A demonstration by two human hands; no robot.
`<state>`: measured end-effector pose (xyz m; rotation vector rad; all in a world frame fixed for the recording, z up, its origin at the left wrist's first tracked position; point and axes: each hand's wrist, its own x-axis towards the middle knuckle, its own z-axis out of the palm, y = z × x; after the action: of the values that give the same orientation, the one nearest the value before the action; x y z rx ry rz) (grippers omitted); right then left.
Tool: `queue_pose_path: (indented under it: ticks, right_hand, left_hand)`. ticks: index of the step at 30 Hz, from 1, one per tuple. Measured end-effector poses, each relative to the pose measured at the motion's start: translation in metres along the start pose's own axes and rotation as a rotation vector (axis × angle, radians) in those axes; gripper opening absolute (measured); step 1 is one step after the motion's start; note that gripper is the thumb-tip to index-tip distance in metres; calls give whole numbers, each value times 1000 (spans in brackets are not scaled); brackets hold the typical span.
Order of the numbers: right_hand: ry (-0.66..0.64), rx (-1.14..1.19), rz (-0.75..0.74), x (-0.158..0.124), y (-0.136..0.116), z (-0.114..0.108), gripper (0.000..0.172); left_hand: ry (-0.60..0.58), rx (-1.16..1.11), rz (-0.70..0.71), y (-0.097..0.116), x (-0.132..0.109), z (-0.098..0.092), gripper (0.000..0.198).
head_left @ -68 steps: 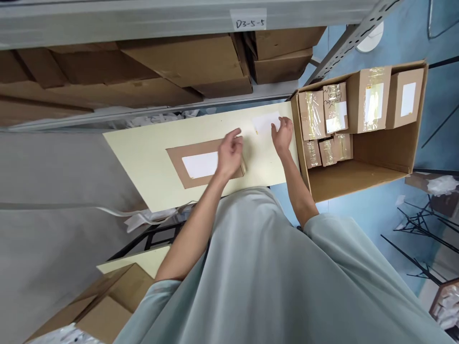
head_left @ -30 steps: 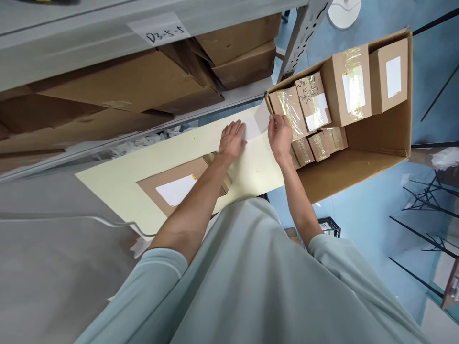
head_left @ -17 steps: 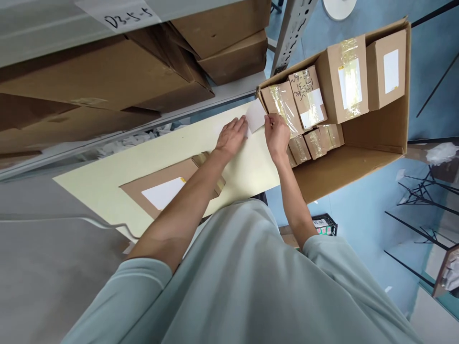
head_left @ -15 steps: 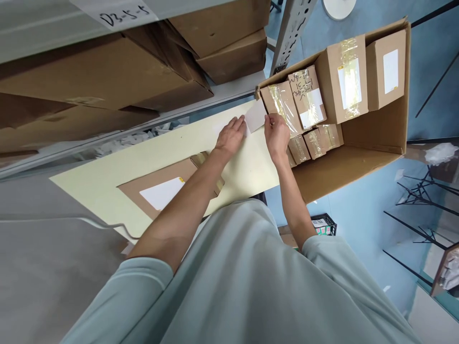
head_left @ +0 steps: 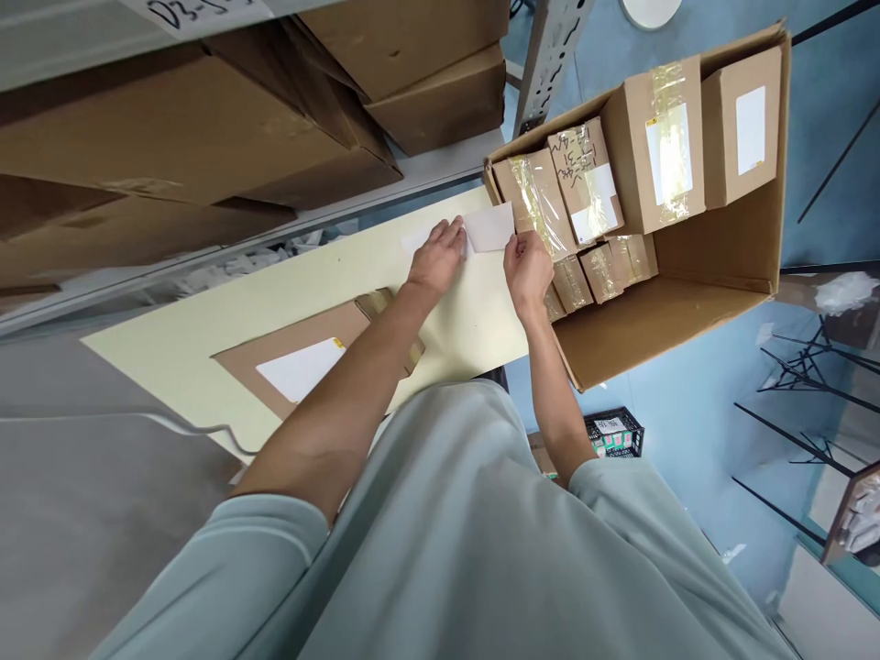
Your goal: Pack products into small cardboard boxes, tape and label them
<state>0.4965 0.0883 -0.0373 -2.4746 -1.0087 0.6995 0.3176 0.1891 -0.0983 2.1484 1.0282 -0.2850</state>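
Note:
My right hand (head_left: pixel 528 275) is closed in a pinch at the lower right corner of a white paper slip (head_left: pixel 490 227). The slip slants up off the pale yellow tabletop (head_left: pixel 481 321), with a crease or edge beside my left fingertips. Flat on the white paper at the slip's left end lies my left hand (head_left: pixel 436 261), its fingers stretched out. Under my left forearm is a flat cardboard box (head_left: pixel 330 325) with a white label (head_left: pixel 297 368) on it, partly covered by the arm.
A large open carton (head_left: pixel 721 247) at the table's right end holds several taped smaller boxes (head_left: pixel 664 147). Along the far side stands a metal shelf (head_left: pixel 450 174) with brown cartons (head_left: pixel 171 128). On the blue floor are a black crate (head_left: pixel 629 435) and thin black legs (head_left: pixel 811 367).
The slip has turned to lie more level, its free end swinging away from the large carton's corner. My right hand has shifted slightly down and left; the left stays on the paper.

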Motion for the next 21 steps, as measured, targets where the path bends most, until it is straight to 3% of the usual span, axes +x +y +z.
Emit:
queue_pose_path:
  ticks: [11,17,21]
  right_hand:
    - [6,36,-34,1,-4,-2,37]
    - [-25,48,-16,5,-7,-2,38]
    - [52,89,21,-2,2,2,43]
  left_hand:
    - [28,-50,18,-12,2,13,69]
    - [6,-37,18,-5,1,8,75]
    - [-8,-33,15,0,1,4,77]
